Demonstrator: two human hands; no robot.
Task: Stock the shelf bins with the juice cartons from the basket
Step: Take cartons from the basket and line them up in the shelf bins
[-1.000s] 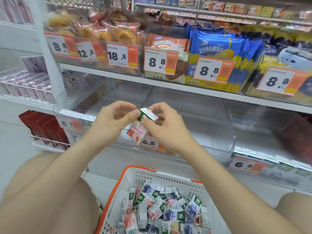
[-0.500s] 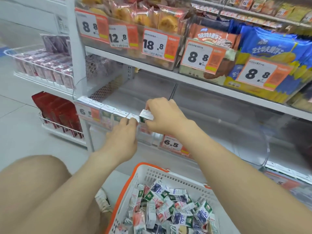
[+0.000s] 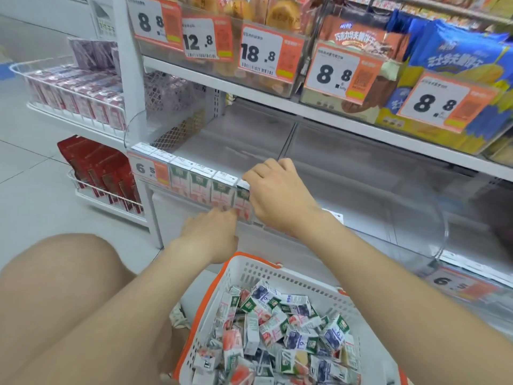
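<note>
Right hand (image 3: pixel 277 195) is pinching a carton (image 3: pixel 243 194) into the bin (image 3: pixel 133 126) row; left hand (image 3: pixel 211 234) grip, can't tell. Next one's probably coming from the basket (image 3: pixel 249 257) at 6 o'clock.

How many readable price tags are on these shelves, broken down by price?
8.8 tags: 3
12.8 tag: 1
18.8 tag: 1
6.5 tags: 2
Total: 7

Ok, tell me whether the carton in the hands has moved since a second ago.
Yes. The carton, gripped by the right hand, went left from mid-air into the bin, at the right end of the carton row.
</note>
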